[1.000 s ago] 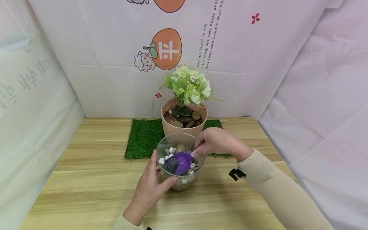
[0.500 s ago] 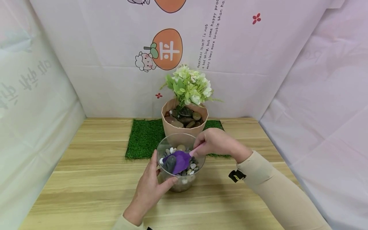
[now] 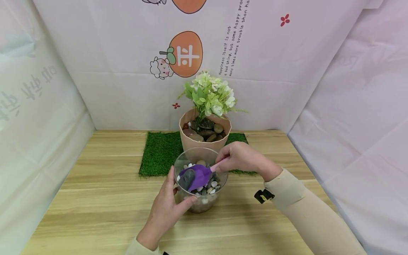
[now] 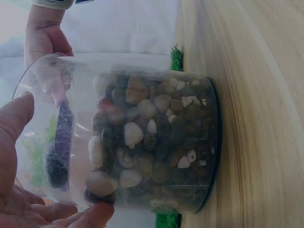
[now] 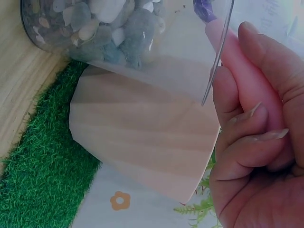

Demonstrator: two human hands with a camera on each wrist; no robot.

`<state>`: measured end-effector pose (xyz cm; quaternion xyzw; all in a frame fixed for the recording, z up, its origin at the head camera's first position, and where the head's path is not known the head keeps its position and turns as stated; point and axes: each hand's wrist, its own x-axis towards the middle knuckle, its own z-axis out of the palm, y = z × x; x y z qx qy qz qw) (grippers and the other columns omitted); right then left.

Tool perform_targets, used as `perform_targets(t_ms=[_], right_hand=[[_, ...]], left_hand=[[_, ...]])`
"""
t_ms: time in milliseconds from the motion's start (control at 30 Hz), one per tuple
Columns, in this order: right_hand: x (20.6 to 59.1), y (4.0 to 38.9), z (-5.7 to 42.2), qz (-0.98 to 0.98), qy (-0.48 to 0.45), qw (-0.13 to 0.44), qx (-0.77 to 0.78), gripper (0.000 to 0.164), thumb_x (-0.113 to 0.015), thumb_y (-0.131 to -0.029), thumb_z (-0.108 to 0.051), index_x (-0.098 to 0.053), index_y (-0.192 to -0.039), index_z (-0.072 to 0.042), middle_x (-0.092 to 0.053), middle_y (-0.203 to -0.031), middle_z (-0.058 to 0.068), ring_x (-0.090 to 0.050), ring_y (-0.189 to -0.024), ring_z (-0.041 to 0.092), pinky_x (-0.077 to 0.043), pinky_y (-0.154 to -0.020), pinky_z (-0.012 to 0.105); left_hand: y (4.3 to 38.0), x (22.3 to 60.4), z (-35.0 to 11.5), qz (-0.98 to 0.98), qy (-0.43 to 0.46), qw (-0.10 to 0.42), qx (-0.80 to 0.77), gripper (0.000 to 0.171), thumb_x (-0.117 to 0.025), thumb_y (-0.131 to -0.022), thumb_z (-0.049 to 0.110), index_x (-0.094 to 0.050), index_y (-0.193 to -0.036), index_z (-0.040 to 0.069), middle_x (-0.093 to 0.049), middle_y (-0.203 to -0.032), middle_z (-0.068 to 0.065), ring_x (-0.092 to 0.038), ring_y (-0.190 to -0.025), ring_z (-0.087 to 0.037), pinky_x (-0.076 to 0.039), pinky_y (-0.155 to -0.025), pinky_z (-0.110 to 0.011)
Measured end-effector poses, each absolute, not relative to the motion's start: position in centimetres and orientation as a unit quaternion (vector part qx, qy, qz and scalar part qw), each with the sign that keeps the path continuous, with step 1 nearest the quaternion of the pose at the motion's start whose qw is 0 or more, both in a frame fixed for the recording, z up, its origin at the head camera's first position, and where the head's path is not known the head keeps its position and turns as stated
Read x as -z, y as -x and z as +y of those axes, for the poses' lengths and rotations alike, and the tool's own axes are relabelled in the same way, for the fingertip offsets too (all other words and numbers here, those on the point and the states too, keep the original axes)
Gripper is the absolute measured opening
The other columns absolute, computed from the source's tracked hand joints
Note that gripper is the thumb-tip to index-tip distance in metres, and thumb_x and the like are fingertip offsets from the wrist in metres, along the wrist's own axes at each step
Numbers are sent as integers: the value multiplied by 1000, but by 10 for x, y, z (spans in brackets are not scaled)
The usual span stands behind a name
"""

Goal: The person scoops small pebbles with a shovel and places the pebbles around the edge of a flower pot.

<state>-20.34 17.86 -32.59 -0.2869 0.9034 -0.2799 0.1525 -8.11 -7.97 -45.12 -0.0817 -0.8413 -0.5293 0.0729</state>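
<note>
A clear plastic container (image 3: 199, 207) stands upright on the table, partly filled with white, grey and brown pebbles (image 4: 133, 133). My left hand (image 3: 167, 202) holds it from the near left side, thumb and fingers round its wall. With my right hand (image 3: 238, 156) I grip the pink handle (image 5: 249, 83) of a toy shovel, whose purple blade (image 3: 200, 176) is inside the container, above the pebbles in the left wrist view. On the blade lies one large dark stone (image 3: 186, 180). The blade slopes down to the left and hides part of the pebbles.
Right behind the container, a peach flowerpot (image 3: 196, 144) holds large stones and white-green flowers (image 3: 211, 94). The pot stands on a green turf mat (image 3: 159, 154) on the wooden table (image 3: 95, 198). White cloth walls (image 3: 121, 99) enclose the back and sides.
The shovel blade has shifted slightly left inside the container and tilted, with the dark stone staying on it and moving left. My left hand and the container have not visibly moved.
</note>
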Motion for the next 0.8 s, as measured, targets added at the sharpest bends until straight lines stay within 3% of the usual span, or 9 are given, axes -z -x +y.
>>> perform_targets(t_ms=[467,800], right_hand=[[330,195,176,903,283,144,289,15,-85,-86,-47,-81,-84,-32,-74,-79,-13,-57,-62,10,-54,-56,31],[332,191,187,898,226,156,343,19,-87,-83,-48,-83,-88,-31,-74,-78,-5,-54,-60,12,-52,-53,30]], left_hand=[[80,451,-80,-843,72,60,529,118,-85,-87,44,-7,-168,8,-26,-170,-20,-46,-146,-38,-54,-111,-49],[80,450,-79,-845,69,57,527,118,-84,-87,47,-7,-169,9,-26,-170,-19,-50,-143,-38,-54,-110,-50]])
